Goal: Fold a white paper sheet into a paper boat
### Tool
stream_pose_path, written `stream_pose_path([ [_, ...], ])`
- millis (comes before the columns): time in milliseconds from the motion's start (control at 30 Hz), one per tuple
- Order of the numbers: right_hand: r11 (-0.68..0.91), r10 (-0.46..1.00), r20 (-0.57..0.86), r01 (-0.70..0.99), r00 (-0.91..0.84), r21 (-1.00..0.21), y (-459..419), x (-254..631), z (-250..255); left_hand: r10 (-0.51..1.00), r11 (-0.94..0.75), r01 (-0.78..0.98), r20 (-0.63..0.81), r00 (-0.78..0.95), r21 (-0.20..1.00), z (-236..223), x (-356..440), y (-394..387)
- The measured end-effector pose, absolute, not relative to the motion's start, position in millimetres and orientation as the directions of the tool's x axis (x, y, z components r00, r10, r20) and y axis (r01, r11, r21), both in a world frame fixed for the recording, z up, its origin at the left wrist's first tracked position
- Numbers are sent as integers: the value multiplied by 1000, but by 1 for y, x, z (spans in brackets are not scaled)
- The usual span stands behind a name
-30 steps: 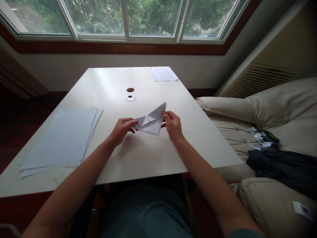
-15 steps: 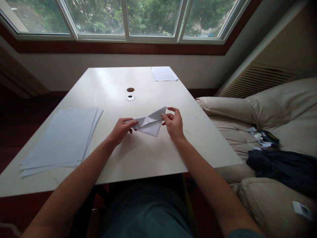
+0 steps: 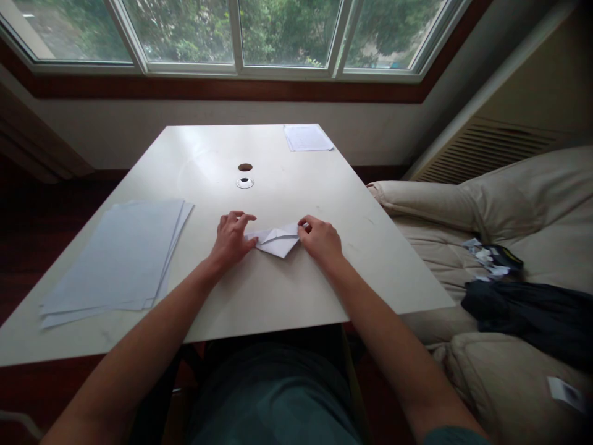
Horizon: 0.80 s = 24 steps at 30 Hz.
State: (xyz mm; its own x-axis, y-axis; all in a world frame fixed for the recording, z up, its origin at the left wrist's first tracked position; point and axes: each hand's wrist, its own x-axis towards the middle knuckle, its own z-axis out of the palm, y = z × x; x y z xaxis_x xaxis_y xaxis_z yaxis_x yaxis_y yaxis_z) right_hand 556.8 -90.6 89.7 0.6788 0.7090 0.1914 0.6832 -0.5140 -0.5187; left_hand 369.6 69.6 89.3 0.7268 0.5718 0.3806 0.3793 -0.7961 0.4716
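A folded sheet of white paper (image 3: 277,241) lies between my hands, low over the white table (image 3: 259,290) or resting on it. It has a raised crease across the middle and a pointed edge toward me. My left hand (image 3: 230,237) is at its left end, thumb on the paper and fingers spread apart above it. At the right end, my right hand (image 3: 320,237) pinches the paper's corner between thumb and curled fingers. That corner is partly hidden by the fingers.
To the left, a stack of white sheets (image 3: 115,256) lies on the table. More papers (image 3: 308,138) sit at the far right corner. A round hole (image 3: 245,167) and a ring-shaped cap (image 3: 245,183) are mid-table. A beige sofa (image 3: 421,241) with dark cloth (image 3: 532,312) stands right.
The folded paper has come down toward the table and its right end has lowered. My left hand's fingers have lifted and spread; my right hand's fingers have curled in.
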Motion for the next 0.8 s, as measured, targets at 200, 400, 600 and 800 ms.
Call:
stream_pose_path([
  [200, -490, 776, 221, 785, 591, -378, -91, 563, 85, 254, -889, 102, 294, 921, 447, 87, 372, 66],
  [400, -352, 857, 228, 848, 462, -396, -93, 571, 86, 191, -892, 65, 244, 951, 448, 94, 369, 59],
  [600, -259, 903, 228, 885, 365, -387, -98, 577, 91, 166, -940, 80, 241, 956, 332, 90, 371, 56],
  [800, -249, 901, 261, 907, 346, -340, -100, 579, 95, 123, -964, 63, 225, 966, 258, 84, 373, 60],
])
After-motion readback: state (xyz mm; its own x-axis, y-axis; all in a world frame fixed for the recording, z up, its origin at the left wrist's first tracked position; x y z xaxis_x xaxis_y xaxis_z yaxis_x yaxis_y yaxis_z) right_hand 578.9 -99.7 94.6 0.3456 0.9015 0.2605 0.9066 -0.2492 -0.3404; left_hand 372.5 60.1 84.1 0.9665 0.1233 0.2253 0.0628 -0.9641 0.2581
